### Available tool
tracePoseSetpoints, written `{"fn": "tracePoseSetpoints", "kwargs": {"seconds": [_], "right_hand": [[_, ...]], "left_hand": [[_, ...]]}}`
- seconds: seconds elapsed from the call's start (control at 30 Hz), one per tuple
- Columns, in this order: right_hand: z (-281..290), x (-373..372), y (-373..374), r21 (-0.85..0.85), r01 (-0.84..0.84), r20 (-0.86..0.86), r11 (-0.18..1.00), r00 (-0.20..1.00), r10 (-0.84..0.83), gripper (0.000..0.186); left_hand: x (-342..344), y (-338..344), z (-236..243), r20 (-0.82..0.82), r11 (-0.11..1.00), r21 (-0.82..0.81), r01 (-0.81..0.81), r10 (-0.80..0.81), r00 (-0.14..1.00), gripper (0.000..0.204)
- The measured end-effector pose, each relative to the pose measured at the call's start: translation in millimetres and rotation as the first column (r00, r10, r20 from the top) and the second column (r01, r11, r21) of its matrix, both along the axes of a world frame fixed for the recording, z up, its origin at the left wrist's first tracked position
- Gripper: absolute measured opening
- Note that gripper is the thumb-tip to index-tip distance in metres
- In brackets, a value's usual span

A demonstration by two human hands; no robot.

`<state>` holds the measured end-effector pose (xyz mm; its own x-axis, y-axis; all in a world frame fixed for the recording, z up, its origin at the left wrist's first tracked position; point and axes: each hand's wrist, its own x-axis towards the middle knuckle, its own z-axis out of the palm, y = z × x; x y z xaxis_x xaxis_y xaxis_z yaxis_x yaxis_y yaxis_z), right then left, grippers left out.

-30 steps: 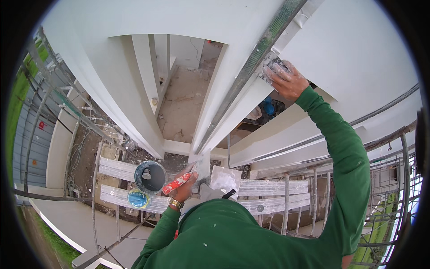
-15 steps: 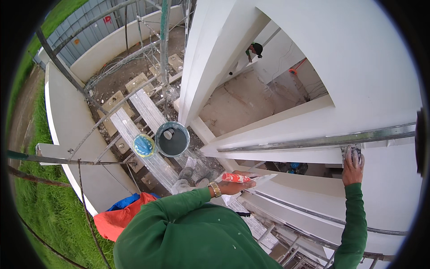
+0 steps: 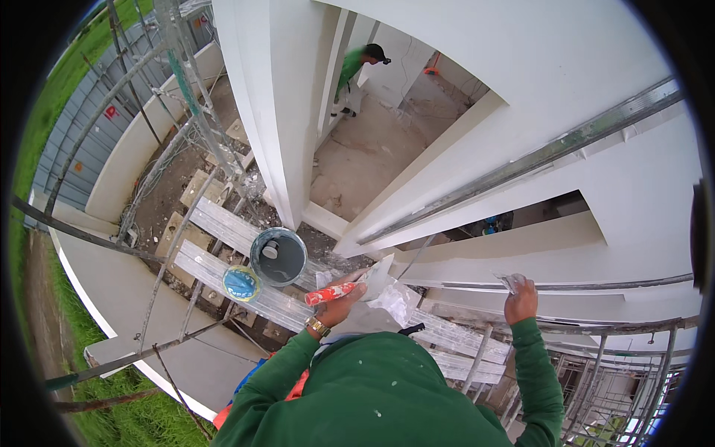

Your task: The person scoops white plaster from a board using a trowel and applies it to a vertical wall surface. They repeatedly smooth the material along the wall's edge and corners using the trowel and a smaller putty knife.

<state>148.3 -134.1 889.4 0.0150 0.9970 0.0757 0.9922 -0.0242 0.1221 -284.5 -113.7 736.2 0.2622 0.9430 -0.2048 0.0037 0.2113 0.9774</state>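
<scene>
My left hand (image 3: pixel 340 308) is closed around a plastering trowel in front of my chest. Its handle (image 3: pixel 328 293) is red with white smears, and its pale blade (image 3: pixel 378 276) points to the right. My right hand (image 3: pixel 523 304) is raised off to the right, gripping a putty knife (image 3: pixel 511 281) whose blade looks smeared with filler. The putty knife is apart from the white wall (image 3: pixel 596 45). Left of my left hand, a bucket (image 3: pixel 255 270) of grey mix has a round, pale object in it. Beside the bucket sits a small yellow-rimmed tub (image 3: pixel 241 283) with blue inside.
Metal scaffold planks (image 3: pixel 223 223) run below me, with scaffold pipes (image 3: pixel 97 369) at left and lower right. A metal strip (image 3: pixel 521 165) crosses the wall. Through the large opening, another person (image 3: pixel 356 71) in green stands inside. Grass (image 3: pixel 130 417) lies at lower left.
My right hand has come away from the wall and moved down and left with the putty knife. My left hand has shifted left with the trowel. The view has turned; the other person shows more.
</scene>
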Motion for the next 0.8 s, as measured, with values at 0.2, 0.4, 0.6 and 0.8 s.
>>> {"fn": "tracePoseSetpoints", "kwargs": {"seconds": [0.2,0.4,0.6,0.8], "right_hand": [[-188.7,69.2,-132.4,-0.11,0.662,-0.23,0.741,0.709,-0.667,0.025],[-308.3,159.9,-348.5,-0.643,0.611,0.479,0.461,0.791,-0.381,0.023],[-324.4,110.5,-440.7,-0.719,0.62,0.43,0.314,0.751,-0.501,0.024],[-314.7,61.2,-436.3,-0.717,0.644,0.422,0.267,0.706,-0.569,0.025]], "left_hand": [[-29.3,2.0,-22.9,-0.069,1.0,0.018,-0.023,0.024,0.997,0.047],[-31.5,8.1,-27.1,0.024,0.992,-0.019,-0.125,0.125,0.992,0.05],[-38.1,7.5,-31.5,0.059,0.976,-0.069,-0.205,0.209,0.976,0.051],[-38.0,7.5,-45.6,-0.001,0.986,-0.091,-0.141,0.142,0.99,0.053]]}}
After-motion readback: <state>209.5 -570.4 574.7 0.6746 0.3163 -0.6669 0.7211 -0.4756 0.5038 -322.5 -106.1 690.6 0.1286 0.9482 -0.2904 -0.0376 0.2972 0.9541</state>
